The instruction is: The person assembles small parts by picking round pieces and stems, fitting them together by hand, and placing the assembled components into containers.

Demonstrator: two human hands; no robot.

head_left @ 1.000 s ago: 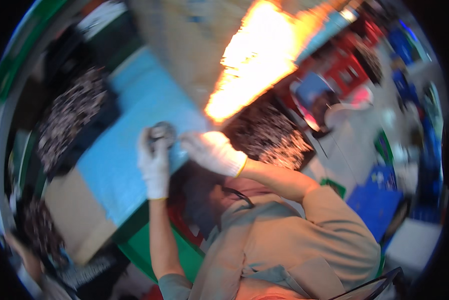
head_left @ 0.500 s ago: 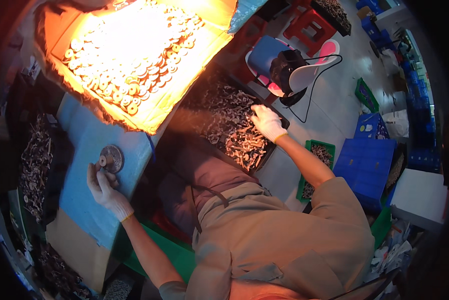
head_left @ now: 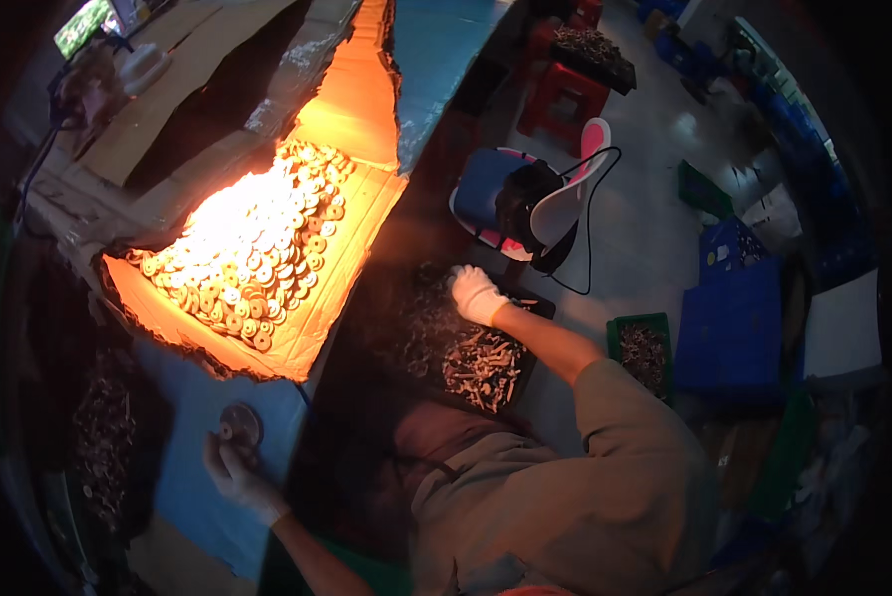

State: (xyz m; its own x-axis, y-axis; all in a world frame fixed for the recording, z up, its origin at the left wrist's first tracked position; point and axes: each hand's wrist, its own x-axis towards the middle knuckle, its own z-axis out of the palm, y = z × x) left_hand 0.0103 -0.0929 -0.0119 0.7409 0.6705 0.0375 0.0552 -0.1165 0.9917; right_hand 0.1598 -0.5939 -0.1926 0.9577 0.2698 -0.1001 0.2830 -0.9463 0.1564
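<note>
My left hand, in a white knit glove, rests on the blue tabletop with fingers apart. Its fingertips are beside a grey round disc with a raised hub. Whether they touch the hub I cannot tell. My right hand, also gloved, is over a dark tray of small elongated pieces, toward its far side. The right fingers are curled down, with their tips hidden against the dark part of the heap. What they hold, if anything, does not show.
A torn cardboard box, brightly lit inside, holds many ring-shaped discs. Beyond the tray stand a pink and white chair with a black bag and a red stool. A green bin and blue crates are at right.
The view has shifted, so the box and tabletop appear lower. My right hand has moved left and farther across the tray. My left hand stays beside the disc.
</note>
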